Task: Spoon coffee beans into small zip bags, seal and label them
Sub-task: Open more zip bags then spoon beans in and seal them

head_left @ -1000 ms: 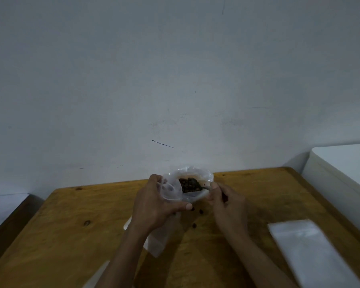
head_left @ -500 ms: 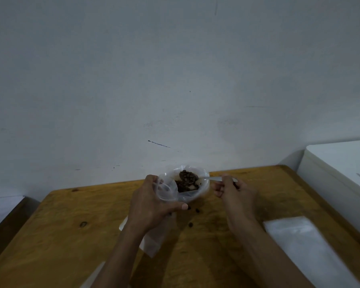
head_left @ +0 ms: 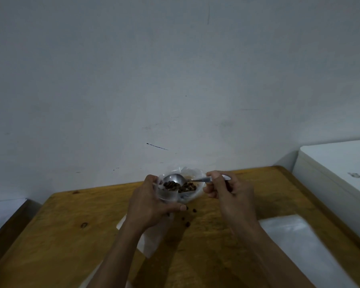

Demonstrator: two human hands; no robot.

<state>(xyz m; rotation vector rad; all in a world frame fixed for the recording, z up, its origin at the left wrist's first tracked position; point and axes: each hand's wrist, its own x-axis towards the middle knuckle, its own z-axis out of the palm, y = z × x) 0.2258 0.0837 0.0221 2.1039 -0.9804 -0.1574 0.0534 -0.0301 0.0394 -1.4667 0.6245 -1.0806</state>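
Note:
My left hand (head_left: 149, 205) grips a small clear zip bag (head_left: 167, 195) by its open mouth, above the far middle of the wooden table (head_left: 71, 235). My right hand (head_left: 229, 191) pinches the handle of a metal spoon (head_left: 176, 179), whose bowl is tilted over the bag's mouth with coffee beans (head_left: 170, 185) sliding off it. Behind the spoon sits a clear plastic bag of beans (head_left: 189, 187). A few loose beans (head_left: 187, 223) lie on the table below the hands.
A stack of empty clear zip bags (head_left: 299, 242) lies at the right front of the table. White paper (head_left: 150, 242) lies under my left wrist. A white box or counter (head_left: 337, 169) stands to the right, and a bare wall rises right behind the table.
The spoon came up out of the bean bag loaded with beans and moved left over the small bag's mouth, now tipping. My right hand shifted right and back along the handle.

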